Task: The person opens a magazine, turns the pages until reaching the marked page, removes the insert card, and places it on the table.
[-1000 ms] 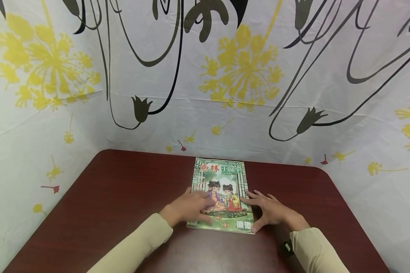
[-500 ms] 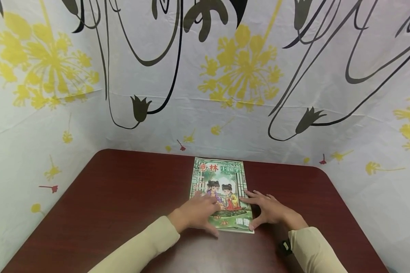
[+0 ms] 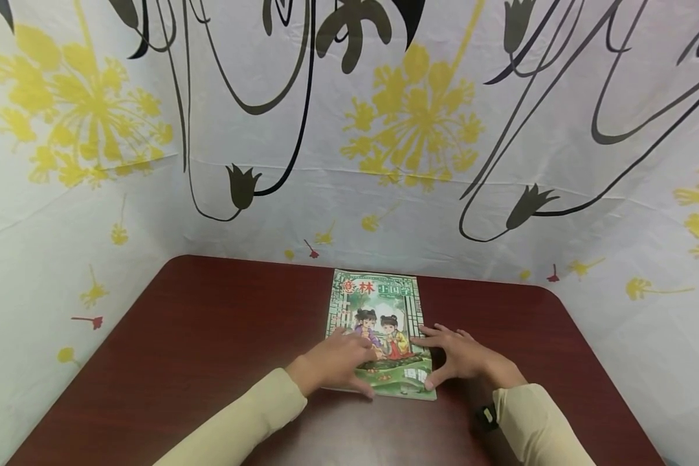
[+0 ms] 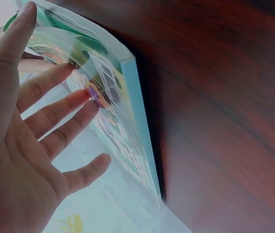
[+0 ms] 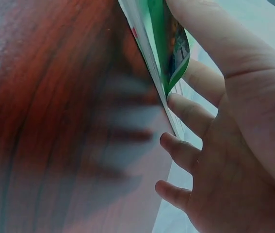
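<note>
A magazine (image 3: 378,301) with a green illustrated cover lies flat on the dark red table, its spine toward the left. My left hand (image 3: 334,362) spreads over its lower left part, fingertips on the cover and thumb near the bottom edge. In the left wrist view the fingers (image 4: 55,116) are nearly straight. My right hand (image 3: 463,359) is at the right edge, thumb at the lower right corner and fingers spread higher up. In the right wrist view the cover (image 5: 178,63) bows up from the pages beside my right fingers (image 5: 190,109).
The reddish-brown table (image 3: 227,310) has rounded far corners. Behind it hangs a pale cloth wall (image 3: 303,129) with yellow and dark plant prints, continuing along both sides. A dark band (image 3: 489,417) sits at my right wrist, below the cream sleeve (image 3: 536,421).
My left hand has slid right and a little nearer along the cover. The cover's lower right part now bows up beside my right hand, which has hardly moved.
</note>
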`<state>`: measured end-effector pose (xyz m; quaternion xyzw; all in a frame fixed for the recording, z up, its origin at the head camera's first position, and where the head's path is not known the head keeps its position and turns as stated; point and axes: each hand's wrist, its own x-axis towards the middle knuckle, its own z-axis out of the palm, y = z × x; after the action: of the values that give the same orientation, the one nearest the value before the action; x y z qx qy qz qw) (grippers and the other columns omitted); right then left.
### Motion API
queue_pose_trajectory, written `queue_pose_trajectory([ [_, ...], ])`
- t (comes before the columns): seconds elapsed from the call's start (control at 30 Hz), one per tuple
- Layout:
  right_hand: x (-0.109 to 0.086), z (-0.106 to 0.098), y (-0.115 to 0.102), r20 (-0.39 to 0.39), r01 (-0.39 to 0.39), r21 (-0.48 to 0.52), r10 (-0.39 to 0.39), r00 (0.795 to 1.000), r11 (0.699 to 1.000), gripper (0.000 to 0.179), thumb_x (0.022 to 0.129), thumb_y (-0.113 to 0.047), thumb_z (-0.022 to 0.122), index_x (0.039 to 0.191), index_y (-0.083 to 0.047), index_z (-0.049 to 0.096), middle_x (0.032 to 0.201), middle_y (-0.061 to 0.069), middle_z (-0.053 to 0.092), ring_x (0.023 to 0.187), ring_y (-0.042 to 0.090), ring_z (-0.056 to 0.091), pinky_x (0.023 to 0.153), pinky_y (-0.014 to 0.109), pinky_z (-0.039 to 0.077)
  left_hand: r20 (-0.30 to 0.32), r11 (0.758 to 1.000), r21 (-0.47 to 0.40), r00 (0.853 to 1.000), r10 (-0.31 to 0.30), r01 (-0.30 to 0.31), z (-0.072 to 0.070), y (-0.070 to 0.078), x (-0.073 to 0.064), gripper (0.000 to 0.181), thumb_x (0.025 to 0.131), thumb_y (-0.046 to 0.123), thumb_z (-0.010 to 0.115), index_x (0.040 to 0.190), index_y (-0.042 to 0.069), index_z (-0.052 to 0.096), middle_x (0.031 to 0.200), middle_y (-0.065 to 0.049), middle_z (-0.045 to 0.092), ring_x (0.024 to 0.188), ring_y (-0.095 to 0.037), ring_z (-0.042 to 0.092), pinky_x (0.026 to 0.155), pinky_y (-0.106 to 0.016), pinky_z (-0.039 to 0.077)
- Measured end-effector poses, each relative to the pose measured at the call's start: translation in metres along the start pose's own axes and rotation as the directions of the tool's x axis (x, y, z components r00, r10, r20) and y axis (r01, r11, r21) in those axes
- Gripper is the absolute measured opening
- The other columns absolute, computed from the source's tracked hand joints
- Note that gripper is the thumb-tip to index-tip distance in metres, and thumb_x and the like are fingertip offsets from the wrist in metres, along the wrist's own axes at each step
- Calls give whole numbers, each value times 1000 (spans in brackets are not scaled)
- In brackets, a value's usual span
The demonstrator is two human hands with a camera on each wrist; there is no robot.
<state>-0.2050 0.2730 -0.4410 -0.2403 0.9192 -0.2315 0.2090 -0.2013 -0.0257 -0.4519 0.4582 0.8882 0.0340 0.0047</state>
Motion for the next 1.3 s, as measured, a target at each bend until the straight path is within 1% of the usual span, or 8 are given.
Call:
queue_pose_trajectory([
  [0.23, 1, -5, -2, 6, 12, -38, -11, 1000, 999, 92, 73, -51, 83, 148, -11, 48, 157, 24, 30, 144, 55, 13, 103, 79, 6, 3, 999, -46, 1000, -1, 2, -2, -2, -3, 61, 79, 68, 67, 121, 23, 70, 123, 8, 64, 118, -13, 59, 99, -51, 45],
  [0.5, -4, -8, -5, -14, -2, -9, 2, 1000, 1000, 110, 70, -51, 85, 156, -8, 32, 161, 23, 22, 145, 54, 12, 103, 78, 8, 35, 994, -107, 999, 0, 4, -6, -5, -6, 59, 85, 63, 65, 128, 23, 67, 129, 6, 62, 119, -12, 57, 101, -47, 44],
  [0.57, -7, -11, -5, -27, -8, -3, 8, 1000, 1000, 110, 70, -52, 85, 156, -8, 31, 161, 24, 21, 145, 53, 15, 104, 77, 13, 35, 994, -112, 999, 6, -2, -7, -6, -6, 58, 86, 61, 65, 129, 22, 66, 129, 5, 63, 119, -12, 57, 101, -44, 44],
  [0.73, -15, -22, 0, -107, -4, 25, 7, 994, 1000, 101, 78, -51, 80, 156, -10, 31, 157, 24, 30, 141, 49, 31, 101, 68, 35, -31, 986, -149, 997, 65, -69, -6, -10, -5, 48, 87, 53, 69, 119, 18, 71, 111, 7, 69, 99, -7, 63, 88, -31, 50],
  [0.83, -19, -26, 4, -163, -26, 27, 30, 986, 999, 90, 86, -51, 72, 156, -11, 31, 155, 24, 35, 139, 47, 35, 100, 66, 38, -72, 981, -167, 994, 86, -97, -5, -13, -5, 44, 87, 49, 72, 114, 15, 70, 96, 6, 69, 81, -4, 60, 75, -24, 50],
  [0.97, -20, -28, 8, -195, -69, 17, 71, 978, 997, 82, 92, -51, 64, 156, -10, 32, 155, 25, 35, 139, 47, 35, 101, 66, 37, -113, 982, -166, 991, 72, -90, -7, -17, -7, 54, 85, 49, 74, 123, 13, 66, 89, 4, 64, 70, -3, 51, 64, -21, 45],
  [1.13, -17, -25, 11, -194, -105, -7, 102, 976, 994, 80, 94, -54, 60, 155, -9, 34, 154, 24, 36, 139, 46, 36, 102, 65, 37, -175, 991, -126, 984, 31, -53, -12, -20, -10, 69, 85, 50, 74, 140, 14, 55, 113, 1, 65, 80, -4, 58, 73, -24, 52],
  [1.3, -12, -16, 11, -192, -95, -48, 84, 978, 994, 86, 90, -58, 63, 152, -5, 37, 153, 24, 39, 138, 45, 38, 102, 65, 36, -282, 996, -67, 959, 29, -50, -17, -24, -14, 78, 84, 43, 76, 149, 18, 44, 140, -8, 54, 115, -19, 61, 95, -37, 51],
])
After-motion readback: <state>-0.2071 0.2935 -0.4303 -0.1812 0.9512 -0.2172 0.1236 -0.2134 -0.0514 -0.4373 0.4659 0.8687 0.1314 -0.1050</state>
